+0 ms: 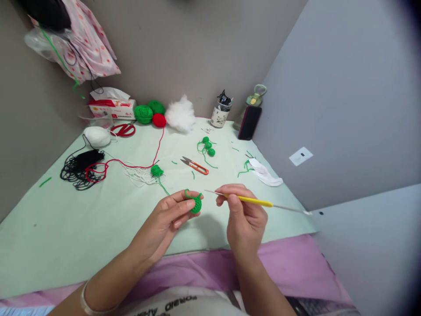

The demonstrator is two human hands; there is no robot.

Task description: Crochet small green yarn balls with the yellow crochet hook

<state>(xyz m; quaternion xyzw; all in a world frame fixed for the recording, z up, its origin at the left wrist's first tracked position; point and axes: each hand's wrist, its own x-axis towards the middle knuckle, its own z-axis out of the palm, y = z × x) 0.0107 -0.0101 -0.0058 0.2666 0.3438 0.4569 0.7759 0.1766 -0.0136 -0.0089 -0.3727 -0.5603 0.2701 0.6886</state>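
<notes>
Between the thumb and fingers of my left hand is a small round green crochet piece, with a loop of yarn standing up at its top. A green strand runs from it back to a small green yarn ball. My right hand is closed around a crochet hook with a yellow handle. The hook's thin metal tip points left, a short gap away from the green piece. Both hands are above the front part of the table.
Orange thread snips lie beyond my hands, near small green crocheted balls. At the left are black yarn and red-handled scissors. White stuffing, a pen cup and a phone stand along the back.
</notes>
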